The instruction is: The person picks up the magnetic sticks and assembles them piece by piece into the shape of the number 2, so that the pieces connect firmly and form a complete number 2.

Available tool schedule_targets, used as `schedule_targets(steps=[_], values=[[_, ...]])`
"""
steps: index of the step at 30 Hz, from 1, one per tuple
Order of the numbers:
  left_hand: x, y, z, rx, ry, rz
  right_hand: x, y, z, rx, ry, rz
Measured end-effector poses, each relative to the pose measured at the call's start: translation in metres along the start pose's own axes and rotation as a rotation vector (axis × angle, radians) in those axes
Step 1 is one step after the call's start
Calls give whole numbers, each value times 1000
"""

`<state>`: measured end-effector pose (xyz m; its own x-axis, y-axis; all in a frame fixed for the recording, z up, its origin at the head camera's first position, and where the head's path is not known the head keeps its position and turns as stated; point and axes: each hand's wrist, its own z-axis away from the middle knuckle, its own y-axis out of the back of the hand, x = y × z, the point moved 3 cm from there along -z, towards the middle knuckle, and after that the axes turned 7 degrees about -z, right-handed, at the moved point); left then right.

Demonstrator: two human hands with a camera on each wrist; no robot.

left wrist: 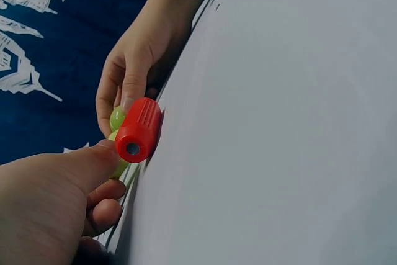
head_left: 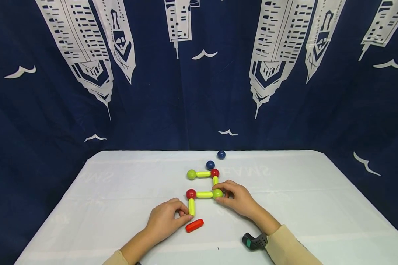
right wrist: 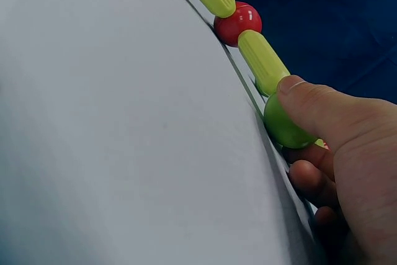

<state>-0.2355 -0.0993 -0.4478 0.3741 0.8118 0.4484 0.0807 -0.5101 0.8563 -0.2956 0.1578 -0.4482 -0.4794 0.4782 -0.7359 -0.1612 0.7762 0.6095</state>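
Yellow magnetic sticks and balls form a zigzag chain on the white table. My left hand (head_left: 166, 219) pinches the lower end of the front yellow stick (head_left: 191, 207), which runs down from a red ball (head_left: 191, 194). At the chain's right corner, my right hand (head_left: 236, 197) grips a green ball (head_left: 217, 193) between thumb and fingers; the right wrist view shows the thumb on top of this green ball (right wrist: 286, 122). Another yellow stick (head_left: 204, 194) joins the red and green balls. A loose red stick (head_left: 194, 225) lies just right of my left fingertips, large in the left wrist view.
Farther back, the chain continues to a second red ball (head_left: 214, 173), a yellow stick (head_left: 203, 174) and a green end ball (head_left: 191, 174). Two dark blue balls (head_left: 210, 165) lie behind it. A navy curtain (head_left: 152, 121) with white prints hangs beyond the table (head_left: 119, 184).
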Motion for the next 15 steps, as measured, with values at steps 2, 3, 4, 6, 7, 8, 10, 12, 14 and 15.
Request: schedule_targets(steps=[2, 3, 4, 6, 7, 8, 10, 12, 14, 15], values=[[0, 0, 0, -1, -17, 4, 0, 0, 0, 0, 1, 2], [0, 0, 0, 0, -24, 5, 0, 0, 0, 0, 1, 0], [0, 0, 1, 0, -30, 7, 0, 0, 0, -1, 1, -1], [0, -1, 1, 0, -37, 6, 0, 0, 0, -4, -1, -2], [0, -1, 1, 0, -38, 6, 0, 0, 0, -4, 0, -1], [0, 0, 1, 0, -39, 6, 0, 0, -1, -4, 0, -2], [0, 0, 0, -2, -40, 3, 0, 0, -1, -4, 1, -2], [0, 0, 0, -4, -39, -1, 0, 0, -1, -3, 3, 0], [0, 0, 0, -5, -38, -2, 0, 0, -1, -3, 1, -3], [0, 0, 0, -5, -37, -2, 0, 0, -1, -4, 1, -4]])
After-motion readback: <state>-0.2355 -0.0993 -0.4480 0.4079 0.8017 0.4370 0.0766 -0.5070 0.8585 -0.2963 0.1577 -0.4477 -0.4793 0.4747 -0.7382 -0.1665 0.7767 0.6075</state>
